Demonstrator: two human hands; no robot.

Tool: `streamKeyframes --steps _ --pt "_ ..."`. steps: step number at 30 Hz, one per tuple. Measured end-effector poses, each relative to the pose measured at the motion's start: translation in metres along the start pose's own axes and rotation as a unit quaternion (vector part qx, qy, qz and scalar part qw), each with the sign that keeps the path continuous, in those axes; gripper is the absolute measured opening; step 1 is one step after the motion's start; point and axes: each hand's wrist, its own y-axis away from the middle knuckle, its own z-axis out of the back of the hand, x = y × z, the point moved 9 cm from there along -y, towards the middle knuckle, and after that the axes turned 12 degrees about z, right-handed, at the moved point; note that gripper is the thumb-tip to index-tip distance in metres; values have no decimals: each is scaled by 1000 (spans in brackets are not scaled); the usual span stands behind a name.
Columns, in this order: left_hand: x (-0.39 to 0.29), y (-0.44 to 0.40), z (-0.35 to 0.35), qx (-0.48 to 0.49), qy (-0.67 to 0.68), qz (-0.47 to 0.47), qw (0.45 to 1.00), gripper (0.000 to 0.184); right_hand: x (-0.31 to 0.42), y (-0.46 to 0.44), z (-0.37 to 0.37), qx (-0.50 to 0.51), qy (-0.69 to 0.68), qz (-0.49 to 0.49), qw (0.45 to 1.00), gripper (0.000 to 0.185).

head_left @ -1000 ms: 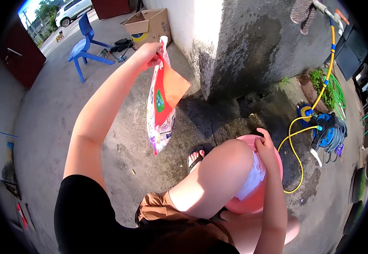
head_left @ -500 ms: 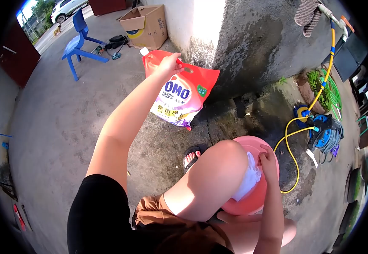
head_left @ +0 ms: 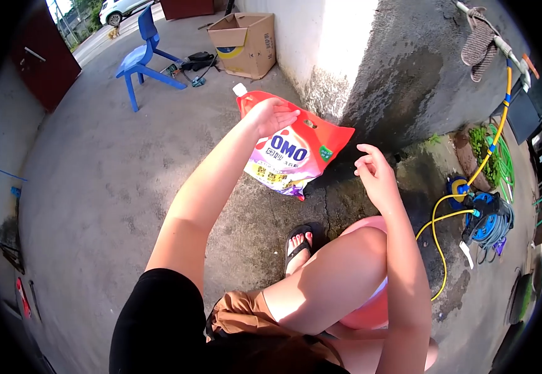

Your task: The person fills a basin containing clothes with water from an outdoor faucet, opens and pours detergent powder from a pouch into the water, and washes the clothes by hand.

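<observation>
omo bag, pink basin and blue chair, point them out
OMO bag (head_left: 288, 148): head view, on its printed front.
Pink basin (head_left: 369, 315): head view, on its bare wall.
Blue chair (head_left: 135, 58): head view, on its seat.

Red-and-white plastic OMO bag: mid-scene; left hand before its upper left part, right hand to its right. Round pink plastic basin: near right, partly behind bare bent leg. Open brown cardboard box: far, left of grey masonry wall. Blue plastic chair: left of box. Blue round hose reel: right of basin.
</observation>
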Motion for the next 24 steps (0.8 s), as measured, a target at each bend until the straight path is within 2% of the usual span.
streamKeyframes --steps 7,10,11,14,16,18,19,21,22,24 --pt "-3 20 4 20 -177 14 984 37 -47 70 61 -77 -26 -66 995 33" --pt "-4 49 -23 -55 -349 -19 935 33 -73 116 88 -118 -30 -103 987 33" --pt "-1 63 -43 -66 -398 -40 914 29 -88 136 100 -138 -26 -118 983 33" --pt "12 109 -127 24 -492 -215 843 25 -124 203 131 -207 -8 -141 968 31" --pt "41 149 -187 69 -515 -290 804 24 -132 249 151 -264 60 -216 938 29" --pt "86 177 -239 109 -541 -310 774 23 -158 311 167 -332 131 -253 899 28" --pt "115 186 -261 133 -567 -302 754 22 -185 348 170 -358 154 -306 869 26" --pt "173 192 -296 187 -597 -293 723 21 -204 380 156 -237 275 -446 818 27" --pt "204 192 -308 218 -603 -286 712 21 -213 381 135 -152 263 -448 841 30" --pt "261 184 -318 223 -661 -304 649 23 -236 383 80 48 264 -420 867 34"
